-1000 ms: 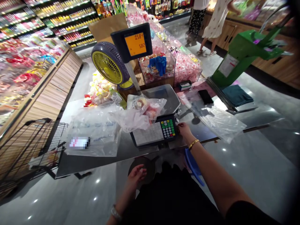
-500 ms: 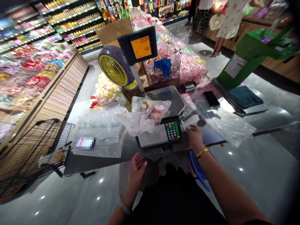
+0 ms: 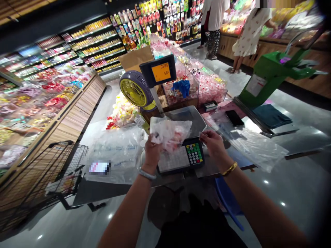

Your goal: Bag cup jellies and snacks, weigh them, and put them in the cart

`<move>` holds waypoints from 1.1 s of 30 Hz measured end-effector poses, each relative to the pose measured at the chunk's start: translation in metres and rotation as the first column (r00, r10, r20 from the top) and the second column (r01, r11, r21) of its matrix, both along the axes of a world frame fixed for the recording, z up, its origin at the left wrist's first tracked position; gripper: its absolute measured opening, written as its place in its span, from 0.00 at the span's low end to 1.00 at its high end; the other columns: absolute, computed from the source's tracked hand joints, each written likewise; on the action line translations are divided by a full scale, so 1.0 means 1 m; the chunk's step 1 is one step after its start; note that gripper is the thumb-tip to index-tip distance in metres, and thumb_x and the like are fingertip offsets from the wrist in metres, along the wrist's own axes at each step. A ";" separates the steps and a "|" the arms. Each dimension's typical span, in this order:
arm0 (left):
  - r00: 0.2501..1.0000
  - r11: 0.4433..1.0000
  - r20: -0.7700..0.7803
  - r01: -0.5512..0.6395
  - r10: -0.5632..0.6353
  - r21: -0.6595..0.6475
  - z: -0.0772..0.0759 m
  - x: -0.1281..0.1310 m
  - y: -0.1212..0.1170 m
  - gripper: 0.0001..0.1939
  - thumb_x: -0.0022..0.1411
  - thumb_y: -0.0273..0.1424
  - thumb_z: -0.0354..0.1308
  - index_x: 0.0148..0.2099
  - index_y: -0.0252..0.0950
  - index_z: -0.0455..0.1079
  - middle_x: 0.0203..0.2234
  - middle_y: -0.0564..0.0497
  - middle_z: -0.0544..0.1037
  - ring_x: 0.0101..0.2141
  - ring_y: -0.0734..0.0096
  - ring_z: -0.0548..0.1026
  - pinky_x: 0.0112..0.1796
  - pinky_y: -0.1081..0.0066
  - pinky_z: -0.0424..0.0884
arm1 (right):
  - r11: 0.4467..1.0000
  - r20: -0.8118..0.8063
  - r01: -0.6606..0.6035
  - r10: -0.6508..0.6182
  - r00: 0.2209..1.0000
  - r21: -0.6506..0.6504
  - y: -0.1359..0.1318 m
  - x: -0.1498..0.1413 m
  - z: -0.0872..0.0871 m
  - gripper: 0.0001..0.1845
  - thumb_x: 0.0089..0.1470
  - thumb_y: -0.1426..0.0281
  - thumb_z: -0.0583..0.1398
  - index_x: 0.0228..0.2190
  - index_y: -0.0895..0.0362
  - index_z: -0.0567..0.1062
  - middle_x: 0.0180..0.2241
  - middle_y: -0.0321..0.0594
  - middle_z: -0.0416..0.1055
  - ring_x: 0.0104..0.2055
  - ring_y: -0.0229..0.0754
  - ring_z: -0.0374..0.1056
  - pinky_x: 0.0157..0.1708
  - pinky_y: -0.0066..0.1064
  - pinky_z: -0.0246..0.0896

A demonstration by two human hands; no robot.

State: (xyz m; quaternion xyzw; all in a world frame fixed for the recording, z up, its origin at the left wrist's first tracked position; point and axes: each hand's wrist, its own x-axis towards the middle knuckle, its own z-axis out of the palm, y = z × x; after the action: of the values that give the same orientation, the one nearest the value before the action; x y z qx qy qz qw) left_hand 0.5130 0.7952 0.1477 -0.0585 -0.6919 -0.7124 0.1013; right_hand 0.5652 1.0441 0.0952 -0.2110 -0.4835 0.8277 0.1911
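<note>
A clear plastic bag (image 3: 172, 132) with pinkish and pale contents rests on the metal pan of a weighing scale (image 3: 192, 119). At the bag's left side, my left hand (image 3: 152, 151) grips the plastic; its fingertips are partly hidden. My right hand (image 3: 213, 143), closed in a pinch, is just right of the bag, above the right end of the keypad (image 3: 194, 153). A small whitish slip (image 3: 201, 134) shows at its fingertips, too small to read. On its pole, the orange display (image 3: 161, 72) reads about 0.586 and 5.84.
Flattened plastic bags (image 3: 116, 148) lie left on the counter, more plastic bags (image 3: 253, 144) right. Behind the scale stand a purple-yellow fan (image 3: 133, 90) and candy bins. A black phone (image 3: 234, 118) lies right, near a green stand (image 3: 269, 75). A shopping cart (image 3: 64, 172) stands left.
My left hand has moved up from the counter's front edge and taken hold of the plastic bag. My right hand has moved slightly toward the bag. The display changed from 0.584 to 0.586.
</note>
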 end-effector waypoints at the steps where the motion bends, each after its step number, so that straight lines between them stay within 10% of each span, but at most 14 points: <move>1: 0.999 0.998 -0.041 -0.004 0.007 0.064 0.008 -0.007 0.003 0.17 0.51 0.31 0.68 0.45 0.35 0.76 0.42 0.46 0.81 0.47 0.60 0.77 0.52 0.63 0.71 | 1.000 -0.004 -0.014 0.013 1.000 -0.008 -0.001 -0.001 0.004 0.24 0.28 0.61 0.78 0.25 0.55 0.74 0.24 0.30 0.70 0.27 0.33 0.66 0.30 0.27 0.67; 9: 0.949 0.947 -0.266 -0.083 0.170 0.311 0.064 -0.031 0.021 0.18 0.60 0.34 0.64 0.53 0.38 0.73 0.48 0.48 0.80 0.50 0.67 0.75 0.53 0.69 0.69 | 0.985 0.008 -0.151 0.153 0.988 -0.082 -0.019 0.006 0.018 0.26 0.29 0.65 0.77 0.32 0.55 0.74 0.28 0.29 0.71 0.27 0.32 0.68 0.28 0.25 0.68; 17: 0.954 0.921 -0.247 -0.061 0.167 0.385 0.072 -0.008 0.021 0.19 0.57 0.31 0.66 0.51 0.36 0.74 0.44 0.47 0.81 0.49 0.66 0.76 0.51 0.70 0.71 | 0.971 0.104 -0.173 0.192 0.976 -0.168 -0.050 0.024 -0.002 0.32 0.28 0.69 0.75 0.37 0.53 0.69 0.29 0.32 0.76 0.31 0.38 0.73 0.33 0.32 0.73; 26: 0.940 0.915 -0.268 -0.094 0.211 0.393 0.085 0.015 0.017 0.14 0.56 0.27 0.66 0.47 0.39 0.77 0.44 0.51 0.82 0.49 0.67 0.76 0.50 0.73 0.71 | 0.984 0.188 -0.140 0.118 0.975 0.109 -0.057 0.042 0.003 0.32 0.34 0.60 0.71 0.42 0.52 0.69 0.41 0.37 0.73 0.34 0.40 0.71 0.26 0.33 0.73; 30: 0.945 0.918 -0.205 -0.172 0.257 0.357 0.100 0.043 -0.003 0.15 0.58 0.28 0.65 0.49 0.39 0.77 0.45 0.51 0.81 0.48 0.68 0.76 0.49 0.73 0.71 | 0.784 0.333 -0.345 0.187 0.924 0.517 -0.043 0.077 0.014 0.27 0.49 0.51 0.65 0.46 0.53 0.73 0.49 0.47 0.72 0.39 0.49 0.73 0.34 0.44 0.75; 33: 0.967 0.919 -0.096 -0.189 0.235 0.346 0.105 0.073 -0.020 0.17 0.58 0.29 0.66 0.50 0.41 0.75 0.43 0.52 0.81 0.48 0.66 0.77 0.49 0.70 0.72 | 0.542 0.129 -0.202 0.171 0.977 0.816 -0.042 0.087 0.047 0.22 0.58 0.51 0.59 0.46 0.53 0.76 0.54 0.50 0.71 0.54 0.55 0.69 0.55 0.53 0.65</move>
State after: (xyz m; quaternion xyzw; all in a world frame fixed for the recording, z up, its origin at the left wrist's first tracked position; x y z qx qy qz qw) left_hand 0.5857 0.7751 0.2526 -0.0134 -0.5547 -0.7987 0.2329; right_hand 0.6526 1.0017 0.1424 -0.0587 -0.8364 0.5177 0.1702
